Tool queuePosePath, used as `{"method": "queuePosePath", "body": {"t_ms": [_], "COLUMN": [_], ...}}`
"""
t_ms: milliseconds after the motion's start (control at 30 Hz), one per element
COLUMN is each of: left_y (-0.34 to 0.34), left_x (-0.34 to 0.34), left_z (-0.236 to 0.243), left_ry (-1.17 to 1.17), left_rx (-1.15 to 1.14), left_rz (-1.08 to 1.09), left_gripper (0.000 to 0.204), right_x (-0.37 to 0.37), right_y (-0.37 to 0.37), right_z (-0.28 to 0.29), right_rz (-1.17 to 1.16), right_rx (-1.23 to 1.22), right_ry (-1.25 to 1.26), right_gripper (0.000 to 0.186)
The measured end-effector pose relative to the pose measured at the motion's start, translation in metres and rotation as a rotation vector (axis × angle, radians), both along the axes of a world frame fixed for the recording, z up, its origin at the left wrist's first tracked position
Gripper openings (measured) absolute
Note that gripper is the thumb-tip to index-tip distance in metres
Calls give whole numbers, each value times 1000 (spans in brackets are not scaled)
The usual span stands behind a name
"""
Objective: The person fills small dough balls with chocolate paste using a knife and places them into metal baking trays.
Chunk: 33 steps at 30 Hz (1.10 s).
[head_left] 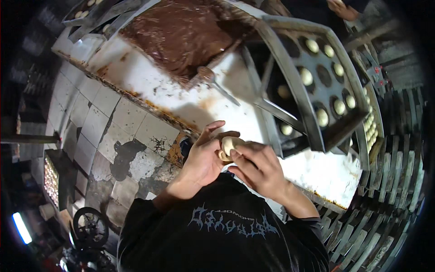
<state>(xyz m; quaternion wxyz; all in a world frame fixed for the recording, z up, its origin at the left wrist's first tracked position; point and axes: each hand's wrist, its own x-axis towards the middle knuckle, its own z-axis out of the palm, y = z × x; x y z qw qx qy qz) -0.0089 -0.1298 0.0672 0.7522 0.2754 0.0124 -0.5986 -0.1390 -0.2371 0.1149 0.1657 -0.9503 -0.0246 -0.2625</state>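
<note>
In front of my chest, both hands work on one small piece of pale dough (pixel 228 144). My left hand (pixel 198 164) cups it from the left, its fingers curled around the dough and the thumb side up. From the right, my right hand (pixel 265 171) presses on it with bent fingertips, which hide part of its near side. Beyond my hands, a flat metal spatula (pixel 223 92) smeared with brown lies on the white table (pixel 158 90). Its far end touches a large mass of glossy brown paste (pixel 176 38).
Right of the paste, a metal-framed tray (pixel 292 86) with round pale dough balls rests tilted over others. More trays stand at far left. Stacked metal frames (pixel 389 167) fill the right side. Another person's hand (pixel 343 10) shows at the top right. Cracked floor tiles (pixel 129 115) lie left.
</note>
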Motion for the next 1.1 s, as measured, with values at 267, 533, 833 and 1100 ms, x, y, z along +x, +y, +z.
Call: {"method": "queuePosePath", "body": {"t_ms": [267,533,833,1100], "left_y": [-64,-158,-242,-104], "left_x": [-169,-294,-347,-236], "left_z": [46,21,-77,-57], "left_ry": [-509,-427,-2026,-1539], "left_rx": [-178,-283,-188,-57], "left_rz": [-408,-326,-563,-746], "left_gripper": [37,39,69,61], "right_x": [-202,-292,-376,-292], "right_y": [-55,-44,-118,-115], "right_z": [36,-37,-143,-136], "right_rz": [-258,-847,-1375,-776], "right_rx": [605,148,390,132], "right_ry": [132,-248,-208,-132], "right_gripper": [22,52,22,21]}}
